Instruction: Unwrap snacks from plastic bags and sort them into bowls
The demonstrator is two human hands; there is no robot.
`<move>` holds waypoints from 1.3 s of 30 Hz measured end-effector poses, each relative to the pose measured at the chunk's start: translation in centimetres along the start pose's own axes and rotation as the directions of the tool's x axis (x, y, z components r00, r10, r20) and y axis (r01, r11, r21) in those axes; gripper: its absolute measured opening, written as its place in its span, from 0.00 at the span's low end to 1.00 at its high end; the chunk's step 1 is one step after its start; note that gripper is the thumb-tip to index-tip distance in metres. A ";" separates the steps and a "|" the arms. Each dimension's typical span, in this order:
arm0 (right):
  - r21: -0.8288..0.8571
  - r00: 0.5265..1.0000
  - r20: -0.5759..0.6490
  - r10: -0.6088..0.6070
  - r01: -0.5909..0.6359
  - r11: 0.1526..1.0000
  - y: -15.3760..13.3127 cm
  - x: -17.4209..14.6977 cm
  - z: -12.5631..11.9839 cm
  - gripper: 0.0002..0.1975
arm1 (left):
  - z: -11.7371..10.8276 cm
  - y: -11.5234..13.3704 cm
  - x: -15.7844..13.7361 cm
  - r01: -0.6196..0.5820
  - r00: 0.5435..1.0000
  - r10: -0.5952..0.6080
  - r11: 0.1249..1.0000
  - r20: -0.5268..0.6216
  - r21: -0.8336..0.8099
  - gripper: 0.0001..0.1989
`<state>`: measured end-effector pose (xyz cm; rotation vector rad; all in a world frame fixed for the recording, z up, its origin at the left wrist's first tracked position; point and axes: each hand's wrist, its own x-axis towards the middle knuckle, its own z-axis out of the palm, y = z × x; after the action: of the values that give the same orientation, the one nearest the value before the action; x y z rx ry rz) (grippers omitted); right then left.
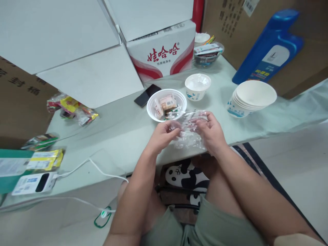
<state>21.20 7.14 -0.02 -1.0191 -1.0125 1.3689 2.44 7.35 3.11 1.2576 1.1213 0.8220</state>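
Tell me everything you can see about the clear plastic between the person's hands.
The clear plastic looks like a thin, soft film or bag; which of the two cannot be told. It is see-through, crinkled and glossy, with bright glints and no readable print. The left hand and right hand grip it from either side, near the table's front edge. Its upper part overlaps the white bowl in this view; whether they touch is unclear.

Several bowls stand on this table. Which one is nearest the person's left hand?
The white bowl holding wrapped packets, just beyond the left hand; the lone printed bowl and the stacked bowls stand farther right.
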 end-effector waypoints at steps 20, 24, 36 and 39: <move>-0.213 0.952 0.307 -0.017 0.086 0.973 -0.6 -0.2 -1.8 0.22 | -1.6 0.4 -1.0 -0.037 0.996 0.045 0.994 -0.080 0.102 0.11; -0.307 0.980 0.134 -0.147 0.182 0.934 -0.8 -0.1 -2.1 0.17 | -0.7 1.9 -1.0 -0.187 0.982 0.172 0.903 0.073 0.388 0.08; -0.208 0.942 0.335 0.019 0.054 0.977 -1.6 -0.1 -2.2 0.13 | 1.8 2.5 0.5 -0.291 0.957 0.260 0.838 0.131 0.461 0.13; -0.268 0.948 0.318 -0.020 0.110 0.957 -1.7 -0.7 -2.0 0.11 | 1.4 1.9 0.9 -0.204 0.978 0.172 0.912 0.122 0.356 0.11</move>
<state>23.63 6.59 1.05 -0.9822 -1.5010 1.3828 4.23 8.04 4.70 1.7210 1.1273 0.7085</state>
